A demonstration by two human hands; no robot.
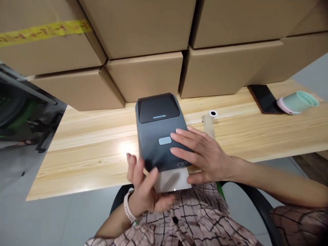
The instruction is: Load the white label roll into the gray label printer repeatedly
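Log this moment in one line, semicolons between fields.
Right hand: on printer; left hand: fingers spread beside white strip, contact unclear; strip: jutting from printer; phone: on table; boxes: behind printer

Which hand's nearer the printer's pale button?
Right. The right hand lies on the printer, beside the button; the left hand is lower, by the printer's near left corner.

A pale wood-grain desk (89, 147) stands above a grey tiled floor (64, 218). A black chair (262, 205) curves below its front. Light (127, 146) glares off the wood.
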